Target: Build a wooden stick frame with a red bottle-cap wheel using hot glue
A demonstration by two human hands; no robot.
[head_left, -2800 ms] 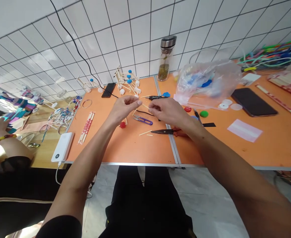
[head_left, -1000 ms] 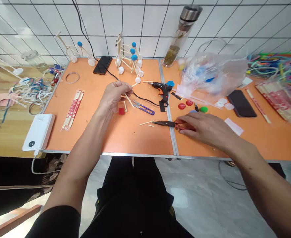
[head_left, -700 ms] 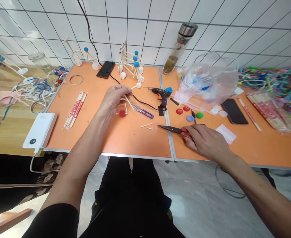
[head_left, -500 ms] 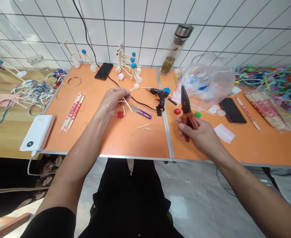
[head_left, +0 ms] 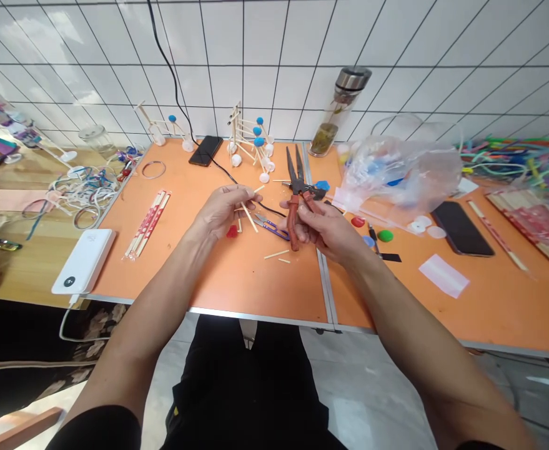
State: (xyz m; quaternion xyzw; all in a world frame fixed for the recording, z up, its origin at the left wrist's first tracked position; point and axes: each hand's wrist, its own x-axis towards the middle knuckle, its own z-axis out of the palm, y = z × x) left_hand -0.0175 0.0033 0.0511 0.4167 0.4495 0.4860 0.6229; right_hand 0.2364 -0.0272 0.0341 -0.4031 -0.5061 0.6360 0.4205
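Two orange-topped tables (head_left: 237,287) stand joined against a white tiled wall (head_left: 255,62). Along the back are a clear plastic bag (head_left: 396,172), a glass flask with a steel lid (head_left: 337,106), and a model of wooden sticks with blue balls (head_left: 248,140). A heap of coloured pipe cleaners (head_left: 513,162) lies at the far right.

The person's right hand (head_left: 323,228) is closed around the red-handled long-nose pliers (head_left: 293,212), with the jaws open and pointing up toward the wall. The left hand (head_left: 222,212) is curled, gripping thin wooden sticks (head_left: 250,219). The two hands are near each other but apart, above the table's centre.

Just below the pliers lie purple-handled thread snips (head_left: 269,228), and a black glue gun (head_left: 305,189) sits directly behind them. A small red cap (head_left: 232,232) rests beside the left hand, and two loose sticks (head_left: 276,254) lie in front of the pliers, on the table
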